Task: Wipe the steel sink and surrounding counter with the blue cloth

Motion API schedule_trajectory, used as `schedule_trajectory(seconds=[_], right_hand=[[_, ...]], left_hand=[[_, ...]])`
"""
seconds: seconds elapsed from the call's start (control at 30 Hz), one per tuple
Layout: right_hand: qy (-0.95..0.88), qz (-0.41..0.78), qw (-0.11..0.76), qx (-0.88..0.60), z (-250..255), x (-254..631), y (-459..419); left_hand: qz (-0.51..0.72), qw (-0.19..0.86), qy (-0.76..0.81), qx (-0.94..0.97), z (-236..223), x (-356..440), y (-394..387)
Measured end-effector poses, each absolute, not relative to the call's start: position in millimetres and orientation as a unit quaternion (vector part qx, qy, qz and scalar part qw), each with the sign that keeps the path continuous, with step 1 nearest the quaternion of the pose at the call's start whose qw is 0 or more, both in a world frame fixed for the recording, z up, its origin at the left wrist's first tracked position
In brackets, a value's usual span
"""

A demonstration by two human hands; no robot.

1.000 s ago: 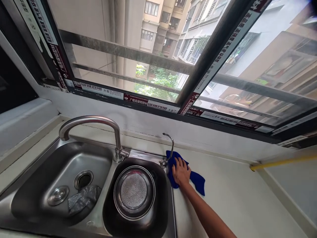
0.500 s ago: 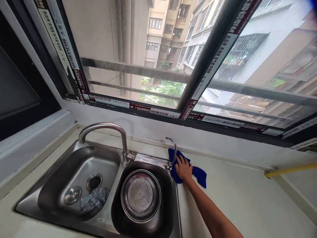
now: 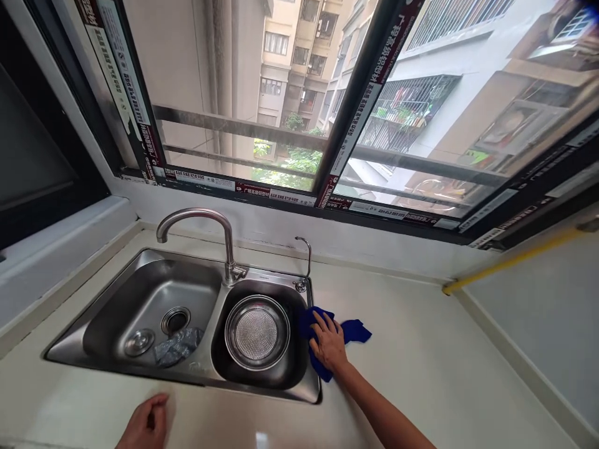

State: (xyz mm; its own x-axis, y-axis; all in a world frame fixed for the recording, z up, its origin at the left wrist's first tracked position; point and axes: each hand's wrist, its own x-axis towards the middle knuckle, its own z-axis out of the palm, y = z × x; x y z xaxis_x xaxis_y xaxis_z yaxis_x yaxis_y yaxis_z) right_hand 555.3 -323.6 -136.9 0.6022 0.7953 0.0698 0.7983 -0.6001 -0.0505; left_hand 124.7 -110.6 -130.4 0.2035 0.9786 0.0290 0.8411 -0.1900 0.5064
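My right hand (image 3: 329, 343) is pressing flat, fingers spread, on the blue cloth (image 3: 349, 332), which is lying on the white counter (image 3: 421, 368) right at the sink's (image 3: 262, 390) right rim. My left hand (image 3: 146, 425) is resting loosely curled on the counter, gripping nothing.

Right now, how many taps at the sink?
2. The tall gooseneck tap stands on the rear rim between the two basins. The thin small tap stands at the rear right corner of the sink, beyond the blue cloth. None looks hidden.
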Motion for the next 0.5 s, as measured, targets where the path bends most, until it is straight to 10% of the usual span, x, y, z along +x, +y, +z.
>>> schedule_trajectory(seconds=[0.5], right_hand=[[-0.532, -0.062, 0.067, -0.842, -144, 455, -436]], left_hand=[[0.120, 0.298, 0.645, 0.694, -98, 135, -113]])
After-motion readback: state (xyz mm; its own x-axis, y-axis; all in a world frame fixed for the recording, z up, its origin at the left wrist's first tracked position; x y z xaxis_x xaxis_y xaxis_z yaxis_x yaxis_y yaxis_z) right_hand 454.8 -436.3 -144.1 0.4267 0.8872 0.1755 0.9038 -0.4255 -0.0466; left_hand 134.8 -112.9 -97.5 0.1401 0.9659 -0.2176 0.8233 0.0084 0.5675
